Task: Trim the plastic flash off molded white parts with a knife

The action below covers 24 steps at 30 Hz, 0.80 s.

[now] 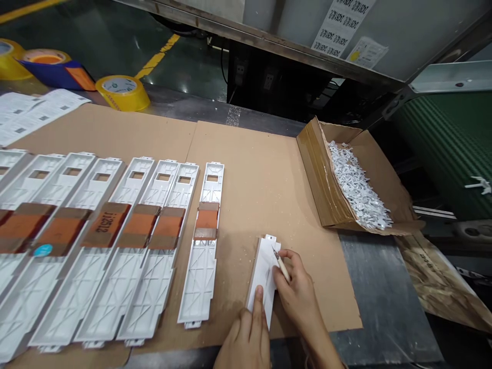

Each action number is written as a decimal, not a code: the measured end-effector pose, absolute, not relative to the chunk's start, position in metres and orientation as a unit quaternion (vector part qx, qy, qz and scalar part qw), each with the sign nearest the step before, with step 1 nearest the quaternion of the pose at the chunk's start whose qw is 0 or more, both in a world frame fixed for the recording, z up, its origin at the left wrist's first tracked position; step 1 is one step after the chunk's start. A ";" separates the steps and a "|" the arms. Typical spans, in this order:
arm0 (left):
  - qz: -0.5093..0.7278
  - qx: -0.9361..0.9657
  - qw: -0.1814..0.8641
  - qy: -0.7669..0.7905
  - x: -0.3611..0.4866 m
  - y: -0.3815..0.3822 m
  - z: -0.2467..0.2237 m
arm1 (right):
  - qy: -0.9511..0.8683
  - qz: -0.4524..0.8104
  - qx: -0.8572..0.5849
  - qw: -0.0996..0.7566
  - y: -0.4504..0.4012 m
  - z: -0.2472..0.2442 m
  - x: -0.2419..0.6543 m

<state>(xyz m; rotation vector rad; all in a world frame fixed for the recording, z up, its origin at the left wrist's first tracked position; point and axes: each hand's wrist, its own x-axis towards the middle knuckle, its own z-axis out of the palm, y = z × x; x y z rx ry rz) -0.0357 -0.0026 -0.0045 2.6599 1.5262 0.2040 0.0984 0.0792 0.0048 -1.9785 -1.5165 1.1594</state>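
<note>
A narrow white plastic panel [265,261] lies on the cardboard in front of me, its smooth face up. My left hand [246,333] holds down its near part, one finger stretched along the face and the others bent at the left edge. In my right hand [298,287] is a craft knife [282,265] with a pale handle, pinched between thumb and fingers. Its blade tip points at the panel's far part, near the right edge; whether it touches cannot be seen. To the left, a similar white panel [198,277] lies ribbed side up, with an orange-brown block [206,220] across it.
Several more ribbed panels [100,287] with orange-brown blocks lie in a row at left. A cardboard box [317,174] of small white plastic pieces [357,184] stands at right. Yellow tape rolls [123,92] and printed sheets [34,115] lie far left. A green conveyor belt [449,138] runs at right.
</note>
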 end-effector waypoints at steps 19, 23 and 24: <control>0.374 0.592 0.390 0.597 -0.036 -0.016 -0.026 | -0.530 0.331 -0.723 0.295 0.019 0.030 0.129; 0.474 0.198 0.734 0.444 -0.072 0.009 0.001 | -0.541 0.338 -0.685 0.353 -0.011 0.050 0.116; 0.487 0.127 0.765 0.401 -0.080 0.013 0.009 | -0.551 0.331 -0.678 0.357 -0.019 0.053 0.109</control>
